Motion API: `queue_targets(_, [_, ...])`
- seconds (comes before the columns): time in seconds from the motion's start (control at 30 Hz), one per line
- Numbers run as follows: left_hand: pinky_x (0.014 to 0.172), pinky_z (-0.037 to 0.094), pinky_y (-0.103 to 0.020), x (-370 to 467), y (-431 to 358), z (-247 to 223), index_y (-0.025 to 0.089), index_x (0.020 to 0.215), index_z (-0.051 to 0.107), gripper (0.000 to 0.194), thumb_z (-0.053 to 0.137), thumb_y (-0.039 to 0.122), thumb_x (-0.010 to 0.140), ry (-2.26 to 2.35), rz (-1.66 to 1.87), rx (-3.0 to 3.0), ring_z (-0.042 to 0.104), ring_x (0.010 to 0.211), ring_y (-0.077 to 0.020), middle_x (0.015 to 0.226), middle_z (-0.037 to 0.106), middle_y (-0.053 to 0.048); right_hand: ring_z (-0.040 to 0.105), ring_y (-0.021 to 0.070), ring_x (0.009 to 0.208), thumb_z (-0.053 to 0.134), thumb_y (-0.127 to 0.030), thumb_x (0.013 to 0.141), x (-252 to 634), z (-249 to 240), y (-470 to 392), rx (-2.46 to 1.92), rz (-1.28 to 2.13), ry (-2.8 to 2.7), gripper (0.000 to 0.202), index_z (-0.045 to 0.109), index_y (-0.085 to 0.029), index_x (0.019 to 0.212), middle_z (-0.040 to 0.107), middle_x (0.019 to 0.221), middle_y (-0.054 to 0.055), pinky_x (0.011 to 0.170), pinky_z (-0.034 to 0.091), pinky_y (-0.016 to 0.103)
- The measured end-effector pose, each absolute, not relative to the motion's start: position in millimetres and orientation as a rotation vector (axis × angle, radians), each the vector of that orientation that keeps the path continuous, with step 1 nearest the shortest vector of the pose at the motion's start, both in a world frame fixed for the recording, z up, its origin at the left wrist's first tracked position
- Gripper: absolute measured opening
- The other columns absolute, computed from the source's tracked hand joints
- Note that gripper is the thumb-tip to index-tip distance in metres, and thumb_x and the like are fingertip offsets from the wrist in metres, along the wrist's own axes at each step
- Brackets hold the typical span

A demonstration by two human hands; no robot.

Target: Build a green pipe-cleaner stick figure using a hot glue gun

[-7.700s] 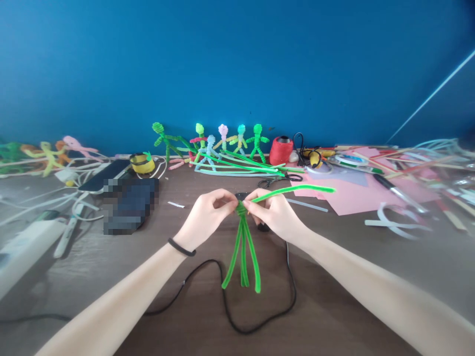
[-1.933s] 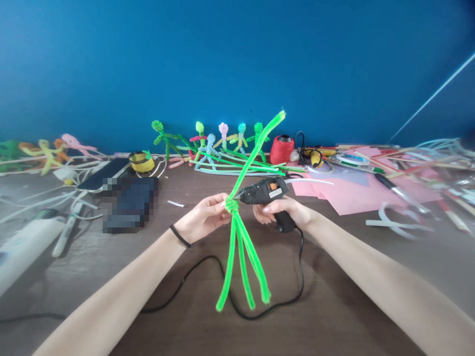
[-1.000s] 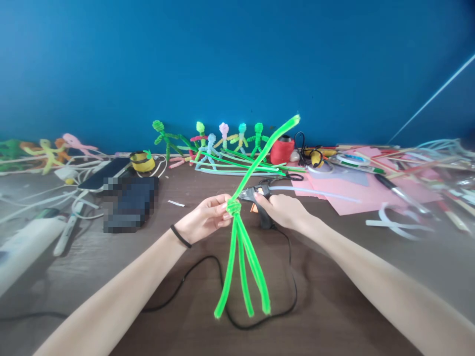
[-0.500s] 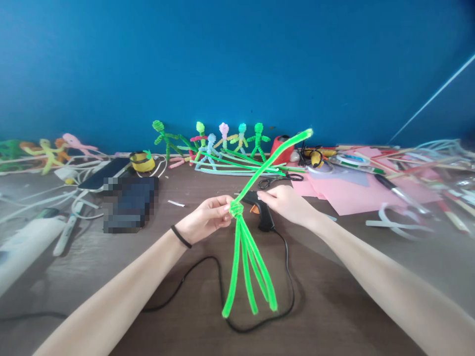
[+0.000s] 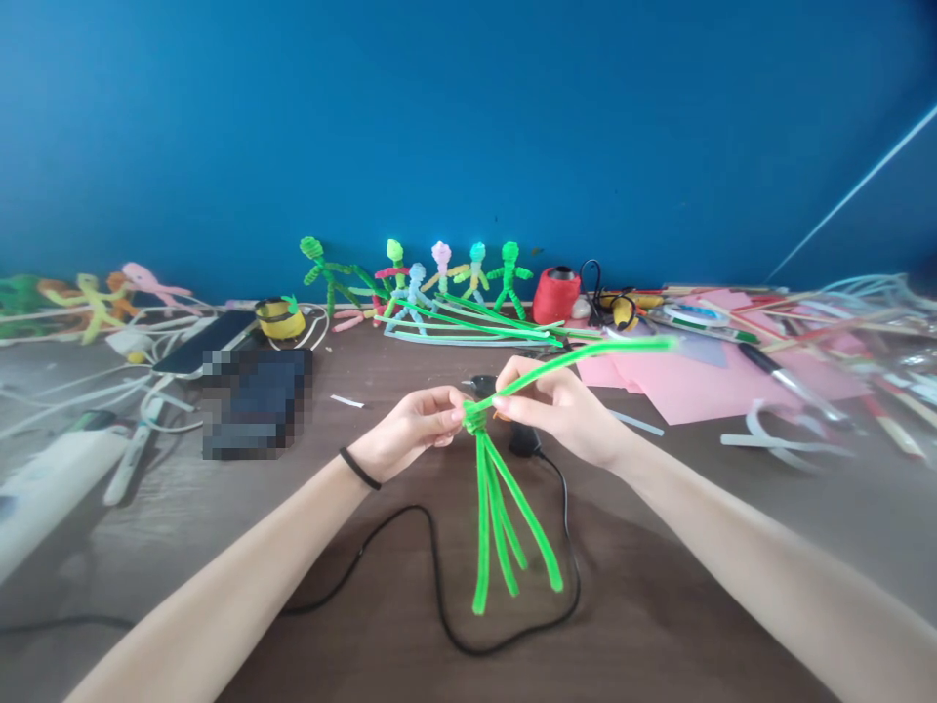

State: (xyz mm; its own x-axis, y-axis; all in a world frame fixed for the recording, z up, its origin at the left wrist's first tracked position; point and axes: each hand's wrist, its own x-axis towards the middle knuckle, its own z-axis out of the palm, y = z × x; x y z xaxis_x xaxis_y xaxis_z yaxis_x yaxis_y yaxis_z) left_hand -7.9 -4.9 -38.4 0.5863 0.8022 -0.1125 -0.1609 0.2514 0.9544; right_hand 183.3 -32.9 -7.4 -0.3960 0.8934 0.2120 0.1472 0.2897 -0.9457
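Note:
A bundle of bright green pipe cleaners (image 5: 505,508) hangs between my hands, wound into a small knot with several strands pointing down. My left hand (image 5: 421,422) pinches the knot from the left side. One long strand leaves the top of the knot and slants up to the right. My right hand (image 5: 560,410) has this strand between thumb and fingers, close to the knot. Behind the right hand, a black glue gun (image 5: 524,439) lies on the table, partly covered, its cord looping towards the front.
Finished pipe-cleaner figures (image 5: 509,278) stand along the blue wall, with loose green pipe cleaners (image 5: 475,317) before them. A dark phone (image 5: 260,400) and a tablet-like device (image 5: 209,342) lie left. Pink paper (image 5: 680,386), a marker (image 5: 787,381) and red yarn (image 5: 554,296) are to the right.
My right hand has closed on the long green strand and the strand has swung down to the right. The knot has shifted slightly right; my left hand still pinches it.

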Motion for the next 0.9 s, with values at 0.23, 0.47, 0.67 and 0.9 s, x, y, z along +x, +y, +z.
queue_targets(0.23, [0.045,0.021,-0.021,-5.7,-6.3,-36.9,0.012,0.069,0.055,0.023,0.071,0.029,0.064,0.702,0.727,1.208,0.032,0.050,-0.0047,0.060,0.045,0.003,0.036,0.0079,0.053,0.054,-0.035,0.080,182.4,-8.0,-33.1,-1.000,1.104,-1.753,0.021,0.048,-0.017,0.070,0.041,0.058,-0.004,0.049,0.026,0.023])
queue_targets(0.47, [0.046,0.021,-0.021,-5.5,-7.1,-37.4,0.013,0.071,0.055,0.023,0.070,0.029,0.065,0.651,0.716,1.208,0.033,0.051,-0.0047,0.063,0.046,0.002,0.026,0.0054,0.045,0.052,-0.038,0.081,184.8,-15.9,-26.7,-0.987,1.257,-1.691,0.027,0.047,-0.016,0.066,0.036,0.051,-0.006,0.043,0.017,0.022])
queue_targets(0.67, [0.051,0.026,-0.022,-5.0,-10.2,-33.9,0.014,0.073,0.058,0.023,0.073,0.027,0.062,0.616,0.733,1.122,0.038,0.056,-0.0066,0.067,0.047,0.001,0.021,0.0036,0.041,0.059,-0.041,0.076,184.6,-21.9,-22.2,-0.861,1.576,-1.534,0.030,0.045,-0.016,0.066,0.029,0.047,-0.009,0.041,0.012,0.021])
queue_targets(0.9, [0.057,0.031,-0.023,-4.9,-13.6,-30.2,0.014,0.075,0.060,0.021,0.074,0.024,0.061,0.533,0.731,1.075,0.043,0.060,-0.0084,0.068,0.051,0.000,0.020,0.0031,0.041,0.061,-0.040,0.075,181.6,-28.9,-22.5,-0.753,1.702,-1.483,0.030,0.045,-0.016,0.068,0.026,0.048,-0.010,0.041,0.011,0.021])
